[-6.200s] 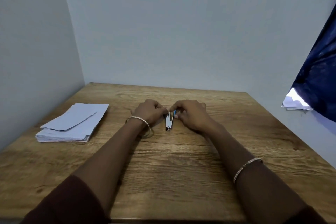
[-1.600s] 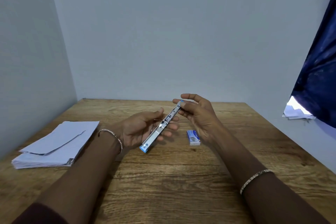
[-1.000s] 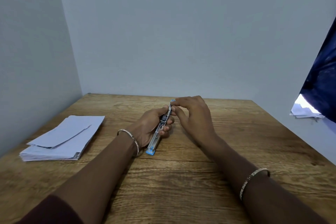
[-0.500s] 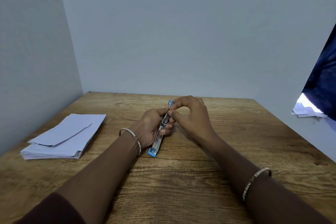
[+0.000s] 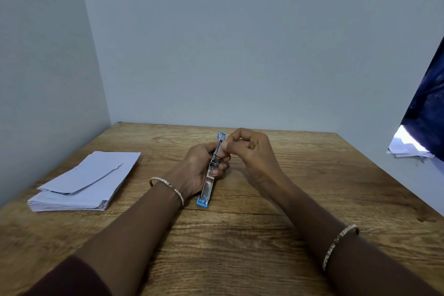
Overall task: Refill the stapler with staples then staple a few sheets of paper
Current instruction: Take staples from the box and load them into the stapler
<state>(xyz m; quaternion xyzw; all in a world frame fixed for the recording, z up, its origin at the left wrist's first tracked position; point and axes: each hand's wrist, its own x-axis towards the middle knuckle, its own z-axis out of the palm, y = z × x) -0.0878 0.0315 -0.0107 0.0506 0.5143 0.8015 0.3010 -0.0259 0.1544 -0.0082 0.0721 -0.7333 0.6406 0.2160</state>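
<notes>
A slim metal stapler point(image 5: 208, 185) with blue ends lies opened out flat and long over the table's middle. My left hand point(image 5: 199, 166) grips its middle from the left, near end close to the wood. My right hand point(image 5: 249, 149) has thumb and forefinger pinched at the upper half of the stapler, near its far blue tip; whether staples sit between the fingertips I cannot tell. A stack of white paper sheets point(image 5: 84, 185) lies to the left. The staple box is hidden behind my right hand.
The wooden table point(image 5: 240, 247) fits into a corner, with walls close at the back and left. At the right, past the table edge, hangs a dark blue cloth point(image 5: 427, 113) over some white papers point(image 5: 406, 149).
The stapler came down from mid-air towards the table. My right hand closed in on its far half and its pinching fingers have slid slightly along it. The staple box went out of sight.
</notes>
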